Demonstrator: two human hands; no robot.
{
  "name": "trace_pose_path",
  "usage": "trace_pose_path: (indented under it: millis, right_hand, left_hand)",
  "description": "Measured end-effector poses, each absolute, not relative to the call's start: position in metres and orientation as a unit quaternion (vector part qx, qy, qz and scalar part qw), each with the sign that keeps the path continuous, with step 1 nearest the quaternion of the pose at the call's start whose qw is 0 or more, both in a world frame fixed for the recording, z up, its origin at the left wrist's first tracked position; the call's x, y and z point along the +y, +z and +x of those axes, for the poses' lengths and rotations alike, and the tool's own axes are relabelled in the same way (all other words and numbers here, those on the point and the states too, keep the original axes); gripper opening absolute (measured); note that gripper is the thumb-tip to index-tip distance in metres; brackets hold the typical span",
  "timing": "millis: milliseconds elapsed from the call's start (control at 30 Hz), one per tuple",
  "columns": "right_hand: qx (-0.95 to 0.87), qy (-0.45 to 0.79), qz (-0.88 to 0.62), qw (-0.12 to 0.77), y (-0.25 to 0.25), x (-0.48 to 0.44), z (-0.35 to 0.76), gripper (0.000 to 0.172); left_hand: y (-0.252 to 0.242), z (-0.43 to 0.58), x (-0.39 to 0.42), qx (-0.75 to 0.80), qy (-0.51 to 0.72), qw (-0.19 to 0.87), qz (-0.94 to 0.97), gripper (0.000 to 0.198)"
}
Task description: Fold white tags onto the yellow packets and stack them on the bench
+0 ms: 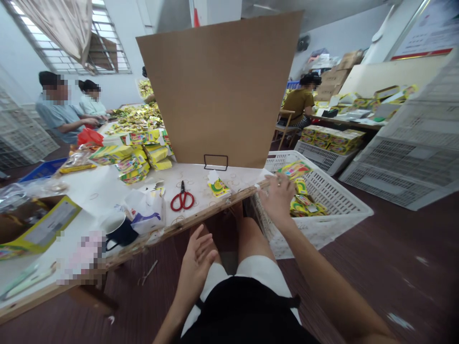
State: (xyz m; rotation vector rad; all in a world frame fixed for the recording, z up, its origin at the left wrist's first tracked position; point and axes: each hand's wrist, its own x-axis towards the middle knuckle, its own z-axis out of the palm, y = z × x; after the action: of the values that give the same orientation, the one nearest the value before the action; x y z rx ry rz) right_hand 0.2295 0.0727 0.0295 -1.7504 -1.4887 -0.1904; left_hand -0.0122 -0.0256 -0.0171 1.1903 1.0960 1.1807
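Two bare hands near the worktop's edge and a white basket

At the far left, two people [59, 114] [93, 104] were sitting beside the worktop [247, 179], behind a red plastic bag [90, 136]. Nearer, on the same side, stood an open carton [53, 222], and to its right a dark cup [122, 232] with a pale inside. Next came an opened tissue pack [148, 211], and behind it stacks of yellow boxes [132, 166].

Further right lay scissors with red handles [182, 200], the blades pointing away. In front of the worktop's edge, the left hand [197, 253] was in the air above the lap; its grip was loosely open and held nothing.

A large brown cardboard sheet [218, 95] stood upright behind a thin black wire stand [215, 155]. Before this stand lay a small yellow box [218, 185], its white flap raised.

The right hand [279, 198] was over the near left side of the white basket [344, 203], where yellow packs [310, 208] were lying. Its fingers were bent and blurred, so I could not tell how far its grip was open or whether it had hold of something. Beyond sat another person [301, 106], and at the far right were piled pale crates [387, 184].
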Motion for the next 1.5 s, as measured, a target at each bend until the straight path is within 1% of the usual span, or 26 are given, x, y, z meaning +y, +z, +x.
trace_pose_path:
  millis: [33, 67, 133, 233, 267, 367, 433, 567, 700, 733, 800, 867, 933, 1000, 1033, 1133, 1167, 1233, 1267, 1400, 1433, 1500]
  right_hand:
    - [-0.620, -0.083, -0.699, 0.347, 0.026, 0.084, 0.227, 0.038]
    - [-0.661, -0.063, -0.688, 0.292, 0.020, 0.094, 0.219, 0.040]
    - [-0.730, -0.017, -0.646, 0.224, 0.006, 0.113, 0.195, 0.041]
    - [-0.765, 0.012, -0.617, 0.181, -0.013, 0.139, 0.158, 0.048]
    - [-0.770, 0.019, -0.615, 0.167, -0.017, 0.147, 0.151, 0.046]
    - [-0.774, 0.029, -0.618, 0.135, -0.020, 0.164, 0.142, 0.032]
    - [-0.775, 0.026, -0.619, 0.129, -0.014, 0.170, 0.144, 0.029]
    - [-0.783, 0.005, -0.601, 0.159, 0.010, 0.155, 0.146, 0.022]
    - [-0.806, -0.012, -0.550, 0.219, 0.028, 0.087, 0.134, 0.026]
    - [-0.823, -0.011, -0.516, 0.235, 0.028, 0.065, 0.130, 0.026]
    - [-0.877, -0.009, -0.383, 0.291, 0.025, 0.024, 0.122, 0.028]
    - [-0.891, 0.008, -0.312, 0.331, 0.022, -0.006, 0.117, 0.028]
    - [-0.885, 0.053, -0.294, 0.358, 0.020, -0.020, 0.117, 0.027]
    - [-0.872, 0.110, -0.293, 0.377, 0.023, -0.021, 0.122, 0.021]
    - [-0.863, 0.132, -0.303, 0.382, 0.025, -0.019, 0.125, 0.019]
    - [-0.841, 0.157, -0.364, 0.369, 0.029, -0.011, 0.135, 0.035]
    - [-0.838, 0.161, -0.380, 0.356, 0.030, -0.009, 0.137, 0.034]
    - [-0.839, 0.171, -0.391, 0.337, 0.029, -0.007, 0.140, 0.025]
    - [-0.840, 0.171, -0.391, 0.335, 0.029, -0.007, 0.141, 0.024]
    - [-0.836, 0.161, -0.394, 0.347, 0.030, -0.008, 0.142, 0.038]
    - [-0.837, 0.164, -0.391, 0.345, 0.031, -0.007, 0.142, 0.038]
    - [-0.840, 0.171, -0.376, 0.351, 0.032, -0.007, 0.141, 0.029]
  left_hand:
    - [-0.018, -0.011, -0.026, 0.458, 0.487, 0.543, 0.508, 0.064]
    - [-0.019, -0.010, -0.026, 0.455, 0.478, 0.546, 0.516, 0.061]
    - [-0.018, -0.008, -0.028, 0.448, 0.465, 0.551, 0.529, 0.056]
    - [-0.014, -0.012, -0.030, 0.449, 0.459, 0.548, 0.536, 0.051]
    - [-0.012, -0.014, -0.030, 0.453, 0.460, 0.545, 0.536, 0.050]
    - [-0.010, -0.022, -0.028, 0.468, 0.461, 0.532, 0.535, 0.047]
    - [-0.011, -0.024, -0.026, 0.473, 0.459, 0.531, 0.533, 0.045]
    - [-0.017, -0.023, -0.023, 0.454, 0.459, 0.579, 0.498, 0.044]
    - [-0.020, -0.025, -0.017, 0.413, 0.511, 0.684, 0.316, 0.051]
    - [-0.019, -0.026, -0.015, 0.393, 0.528, 0.704, 0.267, 0.051]
    - [-0.017, -0.028, -0.012, 0.349, 0.536, 0.738, 0.214, 0.047]
    - [-0.015, -0.027, -0.011, 0.315, 0.532, 0.759, 0.205, 0.045]
    - [-0.013, -0.025, -0.012, 0.298, 0.518, 0.772, 0.215, 0.047]
    - [-0.013, -0.023, -0.015, 0.296, 0.503, 0.780, 0.227, 0.050]
    - [-0.013, -0.022, -0.017, 0.297, 0.498, 0.781, 0.231, 0.049]
    - [-0.017, -0.023, -0.022, 0.304, 0.502, 0.774, 0.239, 0.041]
    - [-0.018, -0.024, -0.023, 0.306, 0.505, 0.770, 0.241, 0.038]
    - [-0.020, -0.025, -0.024, 0.310, 0.506, 0.765, 0.250, 0.034]
    - [-0.020, -0.025, -0.024, 0.309, 0.504, 0.765, 0.255, 0.033]
    - [-0.017, -0.021, -0.024, 0.294, 0.494, 0.773, 0.267, 0.034]
    - [-0.015, -0.020, -0.024, 0.295, 0.492, 0.774, 0.268, 0.035]
    - [-0.013, -0.018, -0.024, 0.305, 0.492, 0.769, 0.274, 0.036]
